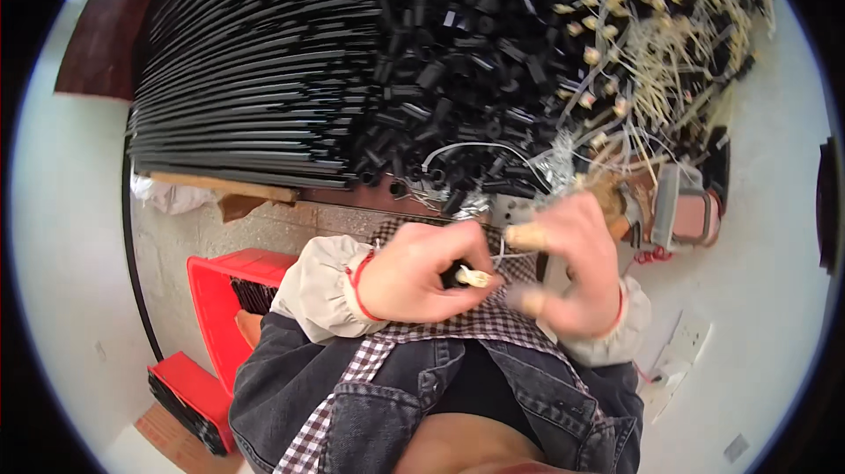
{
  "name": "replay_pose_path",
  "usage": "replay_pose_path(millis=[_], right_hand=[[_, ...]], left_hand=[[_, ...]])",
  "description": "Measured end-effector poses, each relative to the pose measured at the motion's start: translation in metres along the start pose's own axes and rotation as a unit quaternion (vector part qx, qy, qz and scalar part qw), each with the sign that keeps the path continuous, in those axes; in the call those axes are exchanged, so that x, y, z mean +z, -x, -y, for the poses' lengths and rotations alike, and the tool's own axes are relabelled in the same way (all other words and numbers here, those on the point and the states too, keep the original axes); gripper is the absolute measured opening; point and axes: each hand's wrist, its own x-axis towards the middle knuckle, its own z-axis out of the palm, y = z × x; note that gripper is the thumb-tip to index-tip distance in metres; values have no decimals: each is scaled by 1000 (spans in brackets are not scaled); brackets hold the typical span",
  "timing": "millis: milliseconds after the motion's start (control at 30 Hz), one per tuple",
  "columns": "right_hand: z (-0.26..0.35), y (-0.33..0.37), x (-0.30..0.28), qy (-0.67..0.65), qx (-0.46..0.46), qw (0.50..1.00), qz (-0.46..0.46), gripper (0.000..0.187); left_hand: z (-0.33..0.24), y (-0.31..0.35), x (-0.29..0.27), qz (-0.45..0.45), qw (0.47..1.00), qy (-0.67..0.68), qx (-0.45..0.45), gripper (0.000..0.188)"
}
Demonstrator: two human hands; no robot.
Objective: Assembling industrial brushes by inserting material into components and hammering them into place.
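Note:
My left hand (422,273) is closed in a ring in front of my apron. A small cream wire connector (473,277) pokes out between its thumb and fingers, and a dark shape, perhaps a short black tube, shows inside the curl. Just to the right, my right hand (576,258) is smeared by motion, its thumb and fingers apart with nothing seen between them. Pale coverings wrap its fingertips. A thin white wire (503,254) runs in the gap between the hands. Beyond them lies a heap of short black tubes (449,78).
Long black rods (255,78) are stacked at the far left. Cream connectors with tangled white wires (651,69) pile up at the far right, above a grey-framed box (682,210). Red bins (211,298) stand at my left; a power strip (682,351) sits low on the right.

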Motion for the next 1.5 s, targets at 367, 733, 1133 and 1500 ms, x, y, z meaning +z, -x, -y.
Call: replay_pose_path(millis=[367, 733, 1133, 1500], right_hand=[[-11, 31, 5, -283, 26, 941, 186, 26], [-23, 86, -41, -365, 115, 852, -356, 24], [-33, 45, 5, -440, 193, 864, -153, 23], [-33, 54, 0, -441, 281, 851, -39, 23]], left_hand=[[50, 53, -151, -261, 775, -576, 9, 39], [12, 30, -152, -215, 855, -442, 165, 28], [-18, 9, -41, -39, 884, -429, 179, 43], [7, 1, 3, -36, 950, -310, -24, 50]])
